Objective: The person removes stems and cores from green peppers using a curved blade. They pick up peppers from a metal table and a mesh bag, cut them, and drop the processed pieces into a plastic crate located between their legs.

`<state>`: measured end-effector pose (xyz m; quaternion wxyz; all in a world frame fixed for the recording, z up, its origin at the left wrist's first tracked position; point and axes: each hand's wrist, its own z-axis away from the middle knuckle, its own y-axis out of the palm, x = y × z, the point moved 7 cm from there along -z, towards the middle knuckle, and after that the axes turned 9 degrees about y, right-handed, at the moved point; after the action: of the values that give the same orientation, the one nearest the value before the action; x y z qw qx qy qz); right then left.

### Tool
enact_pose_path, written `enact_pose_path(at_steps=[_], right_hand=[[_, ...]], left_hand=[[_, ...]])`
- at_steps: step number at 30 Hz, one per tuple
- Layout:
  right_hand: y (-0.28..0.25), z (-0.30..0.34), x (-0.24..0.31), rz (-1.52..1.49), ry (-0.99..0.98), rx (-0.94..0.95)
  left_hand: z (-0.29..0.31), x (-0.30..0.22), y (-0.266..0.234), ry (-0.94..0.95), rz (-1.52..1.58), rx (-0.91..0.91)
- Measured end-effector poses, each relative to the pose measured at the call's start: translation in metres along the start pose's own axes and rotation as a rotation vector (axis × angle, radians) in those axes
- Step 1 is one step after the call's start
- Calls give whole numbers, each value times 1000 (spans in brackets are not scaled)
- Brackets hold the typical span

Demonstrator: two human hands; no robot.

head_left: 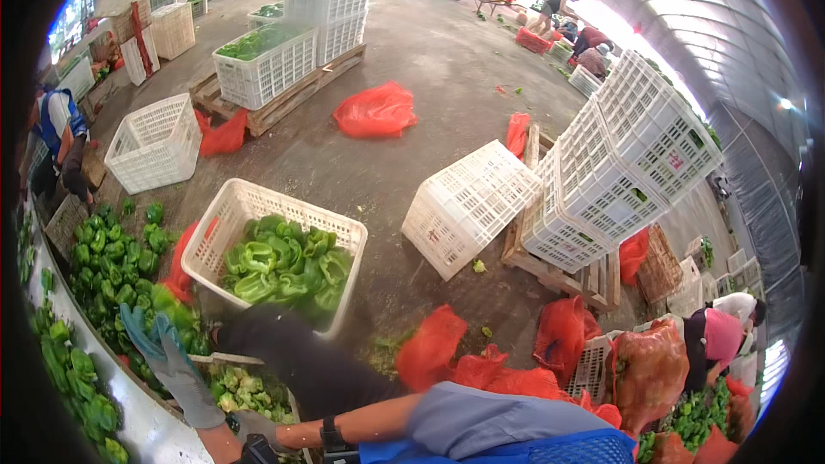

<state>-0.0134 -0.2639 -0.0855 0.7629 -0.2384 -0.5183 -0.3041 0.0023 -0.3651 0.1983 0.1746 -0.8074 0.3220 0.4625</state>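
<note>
Peppers, green (288, 258): one lot sits in a white crate (258, 195) on the floor ahead; a larger loose pile (112, 245) lies to the left, with more along a metal ledge (129, 425) at the left edge of view.

Left hand (176, 365), gloved: raised beside the pile, fingers extended and spread, nothing seen in its grasp. Right hand (255, 428), also gloved: near the left wrist, partly hidden; cannot tell how far its fingers are closed or whether it has hold of anything.

Progress, judged from the layout: crate part filled, peppers below its rim, room remaining. Pile still large, so most of the nearby loose peppers appear unpacked. Stacked crates (601, 176) on the right look finished, with green showing through some slots. Pale green pieces (245, 391) lie in a separate box below the left hand; kind uncertain, possibly discards. One open crate (155, 146), upper left, shows no contents.
</note>
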Motion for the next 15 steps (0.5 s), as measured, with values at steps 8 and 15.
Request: enact_pose_path(at_steps=[8,15], right_hand=[[-110,20,97,-30,102,82],[-84,1,55,443,22,474]], left_hand=[[96,118,-154,-140,-481,70],[160,75,-110,312,-777,459]])
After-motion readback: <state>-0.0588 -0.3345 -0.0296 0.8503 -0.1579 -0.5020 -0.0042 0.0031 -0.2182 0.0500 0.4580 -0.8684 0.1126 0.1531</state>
